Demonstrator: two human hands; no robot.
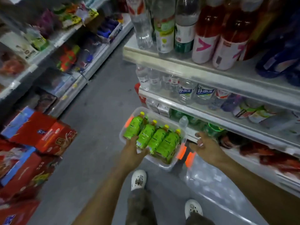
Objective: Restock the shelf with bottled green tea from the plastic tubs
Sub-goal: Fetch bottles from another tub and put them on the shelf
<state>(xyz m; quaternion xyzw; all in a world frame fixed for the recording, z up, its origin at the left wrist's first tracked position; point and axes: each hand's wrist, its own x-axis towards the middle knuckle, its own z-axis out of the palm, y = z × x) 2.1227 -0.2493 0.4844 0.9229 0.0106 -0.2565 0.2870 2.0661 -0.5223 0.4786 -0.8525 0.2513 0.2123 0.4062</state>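
Note:
A clear plastic tub (164, 166) with orange latches stands on the floor against the shelf foot. Several green tea bottles (167, 143) with green labels and yellow caps lie in it side by side. My left hand (132, 153) reaches into the tub's near left corner, its fingers and thumb curled round the base of one green tea bottle (145, 135). My right hand (205, 147) hovers with spread fingers just right of the tub, at the edge of the low shelf (240, 125). It holds nothing. Green bottles (213, 129) stand on that shelf.
A second clear tub (211, 177) with an orange latch sits right of the first, under the shelf. Higher shelves carry water and red drink bottles (206, 34). Red cartons (42, 135) are stacked at the left of the grey aisle floor. My white shoes (138, 180) stand behind the tub.

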